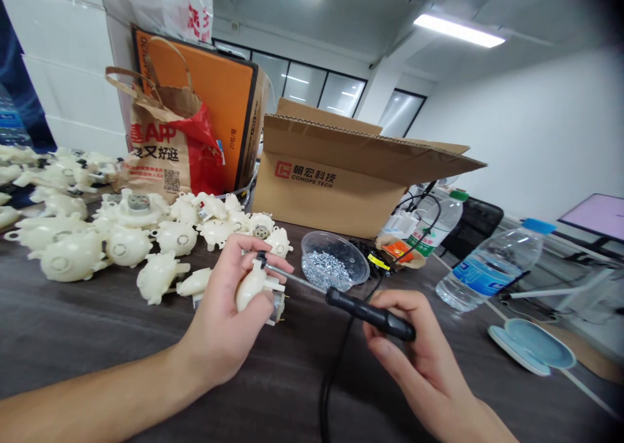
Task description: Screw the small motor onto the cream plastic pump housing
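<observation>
My left hand point(227, 316) is closed around a cream plastic pump housing point(250, 285) with a metal motor at its lower end. A small black fitting point(262, 257) sits at the top of this housing. My right hand point(422, 358) grips the black handle of a screwdriver point(365, 311). The screwdriver's shaft points left, and its tip reaches the black fitting; whether it sits in a screw is too small to tell. Behind the hands stands a clear round tub point(353, 261) of small silvery screws point(324, 268).
Many similar cream housings point(73, 254) cover the table's left side. At the back stand a paper bag point(160, 144), an orange box point(224, 98) and an open cardboard box point(322, 196). Water bottles point(492, 267) and a light-blue dish point(541, 342) are at right. A black cable point(331, 371) crosses the table.
</observation>
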Demonstrator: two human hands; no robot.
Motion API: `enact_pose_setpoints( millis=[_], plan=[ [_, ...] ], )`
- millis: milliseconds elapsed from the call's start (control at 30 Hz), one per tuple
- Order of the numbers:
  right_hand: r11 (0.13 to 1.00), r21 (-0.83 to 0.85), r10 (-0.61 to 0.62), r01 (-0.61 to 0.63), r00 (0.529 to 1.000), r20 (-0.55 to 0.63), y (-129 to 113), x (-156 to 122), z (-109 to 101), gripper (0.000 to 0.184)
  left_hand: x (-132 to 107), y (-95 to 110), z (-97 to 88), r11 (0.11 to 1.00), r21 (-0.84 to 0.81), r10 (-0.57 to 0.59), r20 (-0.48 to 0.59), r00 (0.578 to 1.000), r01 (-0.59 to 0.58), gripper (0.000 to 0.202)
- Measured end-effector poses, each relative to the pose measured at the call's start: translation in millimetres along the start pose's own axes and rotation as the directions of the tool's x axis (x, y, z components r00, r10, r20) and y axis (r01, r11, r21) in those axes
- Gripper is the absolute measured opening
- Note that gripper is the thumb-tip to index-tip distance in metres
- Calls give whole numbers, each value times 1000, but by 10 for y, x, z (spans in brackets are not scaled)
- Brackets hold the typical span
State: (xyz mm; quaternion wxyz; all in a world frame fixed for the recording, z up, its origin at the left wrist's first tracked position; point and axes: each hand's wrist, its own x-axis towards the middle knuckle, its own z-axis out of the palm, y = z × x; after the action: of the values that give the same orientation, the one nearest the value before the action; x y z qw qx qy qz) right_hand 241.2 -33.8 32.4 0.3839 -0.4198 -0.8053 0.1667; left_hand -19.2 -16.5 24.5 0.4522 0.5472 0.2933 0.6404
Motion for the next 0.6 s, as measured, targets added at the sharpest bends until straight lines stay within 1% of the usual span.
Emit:
enact_pose_setpoints(
  millis=[67,133,200,267,400,600],
  plan=[
    [1000,-23,-4,4,1000,-5,24,-2,-7,20,16,16,10,1000,-13,-25,-6,1000,25,36],
    [994,-97,-45,44,999,-4,49,-4,-19,22,26,32,17,999,-22,-32,-20,999,32,39],
    [979,-174,-104,104,995,7,71,-5,-30,24,32,39,17,999,-11,-40,-32,999,40,36],
    [967,-212,-141,139,990,5,91,-8,-35,23,34,37,8,999,20,-38,-27,999,39,33],
    [967,-226,-133,121,990,-39,126,-40,-33,20,22,13,-20,998,64,-6,-6,1000,7,30],
    [961,-253,-130,111,990,-61,109,-85,-48,19,-13,-8,-32,996,82,-18,-11,1000,19,30]
  ],
)
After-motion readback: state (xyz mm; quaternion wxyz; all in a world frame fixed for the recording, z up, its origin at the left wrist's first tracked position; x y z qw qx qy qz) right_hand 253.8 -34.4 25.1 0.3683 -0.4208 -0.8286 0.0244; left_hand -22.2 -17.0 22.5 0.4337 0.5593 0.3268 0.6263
